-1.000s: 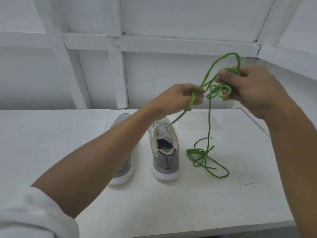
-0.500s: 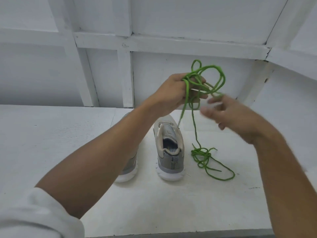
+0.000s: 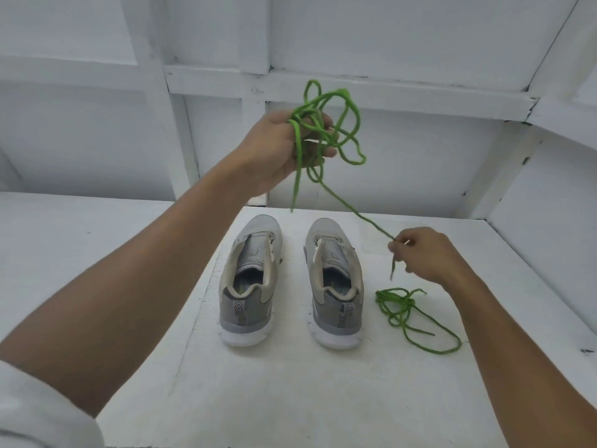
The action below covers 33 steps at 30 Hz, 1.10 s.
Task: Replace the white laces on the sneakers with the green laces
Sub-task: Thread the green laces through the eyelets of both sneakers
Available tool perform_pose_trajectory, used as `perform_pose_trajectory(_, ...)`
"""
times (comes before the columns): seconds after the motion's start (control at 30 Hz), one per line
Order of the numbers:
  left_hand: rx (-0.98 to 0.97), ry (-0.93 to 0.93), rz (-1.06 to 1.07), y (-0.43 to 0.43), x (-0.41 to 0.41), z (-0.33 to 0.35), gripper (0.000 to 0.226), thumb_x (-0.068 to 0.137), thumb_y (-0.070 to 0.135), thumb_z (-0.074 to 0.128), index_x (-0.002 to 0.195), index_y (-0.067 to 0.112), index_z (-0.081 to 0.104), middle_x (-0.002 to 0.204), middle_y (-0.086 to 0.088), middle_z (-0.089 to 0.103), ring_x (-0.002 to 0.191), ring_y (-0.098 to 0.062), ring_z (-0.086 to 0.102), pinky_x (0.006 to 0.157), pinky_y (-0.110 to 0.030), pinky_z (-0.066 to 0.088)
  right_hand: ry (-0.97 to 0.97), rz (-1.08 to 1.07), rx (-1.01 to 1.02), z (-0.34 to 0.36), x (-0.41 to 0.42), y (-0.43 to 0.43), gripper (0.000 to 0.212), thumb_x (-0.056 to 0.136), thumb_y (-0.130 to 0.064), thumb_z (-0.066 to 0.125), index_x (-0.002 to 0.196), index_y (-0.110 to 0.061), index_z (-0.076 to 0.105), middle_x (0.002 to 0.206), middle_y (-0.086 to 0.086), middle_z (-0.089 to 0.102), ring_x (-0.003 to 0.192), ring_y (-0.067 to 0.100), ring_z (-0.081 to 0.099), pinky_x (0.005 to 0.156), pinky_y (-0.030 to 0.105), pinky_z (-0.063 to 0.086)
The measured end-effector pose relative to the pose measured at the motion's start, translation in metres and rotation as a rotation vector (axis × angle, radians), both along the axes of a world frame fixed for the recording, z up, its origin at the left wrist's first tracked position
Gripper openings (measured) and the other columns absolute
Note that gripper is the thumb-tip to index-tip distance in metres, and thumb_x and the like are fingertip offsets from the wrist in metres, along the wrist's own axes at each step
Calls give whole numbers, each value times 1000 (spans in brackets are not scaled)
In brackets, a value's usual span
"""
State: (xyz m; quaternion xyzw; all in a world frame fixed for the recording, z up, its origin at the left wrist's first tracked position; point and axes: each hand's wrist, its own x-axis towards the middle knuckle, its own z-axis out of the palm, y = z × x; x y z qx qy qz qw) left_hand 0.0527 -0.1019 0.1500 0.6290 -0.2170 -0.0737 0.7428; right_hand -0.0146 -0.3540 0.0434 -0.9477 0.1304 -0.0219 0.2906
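Green cord lace (image 3: 296,140) hangs above the grey mesh sneakers (image 3: 336,315), left hand (image 3: 274,150) gripping the tangle, right hand (image 3: 426,253) pinching its end; another green lace (image 3: 403,307) lies beside them. White laces look removed; threading remains.

No text, brand, number or sign is legible. Inside the left sneaker (image 3: 248,286) there is a greenish print on the footbed, too blurred to read. Inside the right sneaker (image 3: 337,279) there is a similar print, likewise unreadable. At the heel of each is a chevron pattern only, with no letters discernible.
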Motion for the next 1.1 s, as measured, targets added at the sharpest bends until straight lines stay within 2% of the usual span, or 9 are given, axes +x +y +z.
perform_pose_trajectory(0.27,291,5,231,20,5,-24,19,95,-1,49,89,2,68,83,-14,73,74,-26,72,74,-36,59,-351,133,215,78,11,56,17,92,-30,62,79,-19,67,76,-7,70,53,6,60,52,17,42)
perform_pose_trajectory(0.37,646,-59,396,17,5,-43,18,92,9,55,87,8,73,82,-11,73,75,-25,71,72,-38,60,-342,219,243,88,17,83,12,90,-26,65,81,-20,69,77,-4,70,52,5,61,47,10,40)
perform_pose_trajectory(0.43,918,-164,479,14,3,-56,18,90,15,55,91,10,73,79,-8,68,68,-24,64,60,-32,54,-313,256,203,84,23,98,8,88,-26,65,85,-21,70,79,-4,70,59,10,66,52,13,41)
perform_pose_trajectory(0.5,1098,-224,508,13,1,-68,20,88,15,51,94,10,70,81,-8,63,68,-25,59,58,-32,50,-280,277,150,75,27,108,6,88,-26,66,87,-21,70,81,-4,69,67,12,67,55,16,42)
perform_pose_trajectory(0.73,1463,-420,371,8,-14,-93,20,86,15,51,97,8,66,78,-7,55,70,-28,55,63,-33,49,-181,275,82,45,40,112,6,89,-20,64,88,-22,69,85,-6,69,61,8,67,47,12,40)
perform_pose_trajectory(0.87,1674,-491,94,6,-26,-96,21,88,24,50,102,12,59,103,-10,61,91,-30,56,78,-36,41,-206,244,105,40,45,108,10,89,-14,61,90,-21,68,85,-5,69,65,12,67,47,9,43)
perform_pose_trajectory(0.97,1634,-399,-120,8,-25,-97,44,90,23,47,133,14,48,125,-7,60,119,-28,51,104,-46,35,-210,223,94,35,48,106,14,89,-13,60,96,-20,69,90,-4,68,75,15,66,65,19,46)
perform_pose_trajectory(1.03,1493,-307,-143,16,-19,-94,53,92,16,43,144,17,38,136,-5,56,127,-26,48,106,-45,38,-210,198,96,32,49,104,17,88,-13,60,101,-20,69,95,-2,68,78,15,65,71,23,46)
perform_pose_trajectory(1.1,1401,-285,-28,24,-12,-89,54,92,12,41,145,21,40,137,-3,56,126,-24,49,104,-41,42,-210,188,106,29,48,104,21,88,-14,60,107,-19,69,100,-2,68,80,14,63,73,21,45)
